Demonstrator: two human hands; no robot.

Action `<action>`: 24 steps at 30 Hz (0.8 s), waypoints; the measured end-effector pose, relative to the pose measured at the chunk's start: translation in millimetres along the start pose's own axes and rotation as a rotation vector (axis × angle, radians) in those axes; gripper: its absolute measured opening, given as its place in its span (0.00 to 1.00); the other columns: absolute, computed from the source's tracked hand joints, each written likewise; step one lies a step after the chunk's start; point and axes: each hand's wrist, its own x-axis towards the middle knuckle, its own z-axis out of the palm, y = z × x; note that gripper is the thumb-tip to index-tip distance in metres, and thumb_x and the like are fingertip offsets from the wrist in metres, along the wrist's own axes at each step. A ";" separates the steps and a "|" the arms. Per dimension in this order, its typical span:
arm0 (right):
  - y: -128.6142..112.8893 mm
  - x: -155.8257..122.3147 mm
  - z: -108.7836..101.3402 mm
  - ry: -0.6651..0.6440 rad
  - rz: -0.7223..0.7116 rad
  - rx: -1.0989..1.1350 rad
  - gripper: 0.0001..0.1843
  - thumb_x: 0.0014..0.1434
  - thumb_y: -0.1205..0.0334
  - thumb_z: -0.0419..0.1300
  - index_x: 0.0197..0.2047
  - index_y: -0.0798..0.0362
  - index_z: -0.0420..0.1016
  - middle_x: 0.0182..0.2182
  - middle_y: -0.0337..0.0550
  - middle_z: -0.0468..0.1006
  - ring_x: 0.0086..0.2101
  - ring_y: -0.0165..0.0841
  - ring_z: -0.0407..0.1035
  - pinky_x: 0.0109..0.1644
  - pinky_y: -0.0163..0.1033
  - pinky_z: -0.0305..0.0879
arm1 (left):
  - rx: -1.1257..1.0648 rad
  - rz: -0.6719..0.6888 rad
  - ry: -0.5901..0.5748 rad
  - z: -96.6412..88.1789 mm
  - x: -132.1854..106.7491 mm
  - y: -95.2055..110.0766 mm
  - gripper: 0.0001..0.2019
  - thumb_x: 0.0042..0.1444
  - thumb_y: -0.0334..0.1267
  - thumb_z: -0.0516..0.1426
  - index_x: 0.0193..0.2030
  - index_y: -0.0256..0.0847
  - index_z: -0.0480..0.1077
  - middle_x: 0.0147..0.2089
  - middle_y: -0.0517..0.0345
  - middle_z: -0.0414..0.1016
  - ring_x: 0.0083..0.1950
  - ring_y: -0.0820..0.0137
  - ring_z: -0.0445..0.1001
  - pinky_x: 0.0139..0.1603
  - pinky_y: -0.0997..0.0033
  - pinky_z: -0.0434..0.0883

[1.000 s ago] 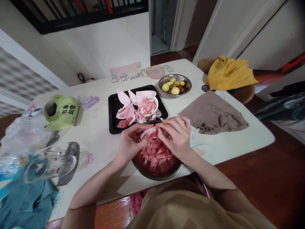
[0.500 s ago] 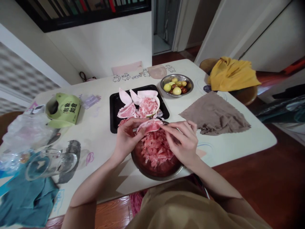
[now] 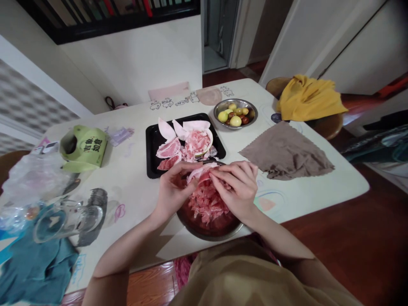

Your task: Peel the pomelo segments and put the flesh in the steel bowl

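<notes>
Above a metal bowl (image 3: 210, 233) of peeled pink pomelo flesh (image 3: 207, 204), both hands are closed on one pomelo segment (image 3: 201, 171) with pale membrane on it. My left hand (image 3: 174, 187) grips its left side between thumb and fingers. From the right, my right hand (image 3: 237, 185) pinches the segment's flesh, its fingers bent together and partly hiding it. Just beyond the hands, a black tray (image 3: 152, 146) carries white rind pieces (image 3: 166, 128), torn membranes (image 3: 196, 142) and unpeeled segments (image 3: 168, 148).
Behind the tray's right side stands a metal bowl of fruit (image 3: 236, 114). A brown cloth (image 3: 287, 151) lies to the right. At left are a green paper box (image 3: 84, 146), a clear plastic bag (image 3: 36, 174), a glass pitcher (image 3: 65, 221) lying over, and a teal cloth (image 3: 38, 270).
My right hand has shifted slightly left and closer to my left hand. More pink flesh now shows out of the segment's membrane.
</notes>
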 end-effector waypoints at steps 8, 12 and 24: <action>3.3 0.2 -2.8 0.026 -0.039 -0.115 0.06 0.60 0.68 0.68 0.37 0.47 0.77 0.32 0.34 0.83 0.35 0.33 0.72 0.49 0.47 0.59 | 0.008 -0.028 0.061 -6.1 6.1 0.0 0.10 0.59 0.38 0.67 0.47 0.40 0.79 0.50 0.48 0.84 0.53 0.62 0.82 0.57 0.61 0.78; 2.9 -1.5 -9.5 -0.004 0.029 -0.021 0.05 0.61 0.68 0.68 0.37 0.47 0.79 0.32 0.35 0.83 0.35 0.33 0.73 0.49 0.46 0.60 | 0.000 -0.022 0.096 -9.2 11.1 -0.4 0.11 0.59 0.40 0.67 0.47 0.40 0.79 0.49 0.49 0.84 0.52 0.62 0.83 0.54 0.63 0.78; -6.3 3.4 -1.4 0.014 0.044 0.010 0.05 0.60 0.61 0.72 0.39 0.47 0.80 0.34 0.36 0.84 0.37 0.34 0.74 0.49 0.48 0.61 | -0.032 0.031 0.000 7.0 -3.6 -0.2 0.10 0.61 0.31 0.64 0.49 0.39 0.78 0.51 0.50 0.83 0.53 0.67 0.81 0.58 0.68 0.76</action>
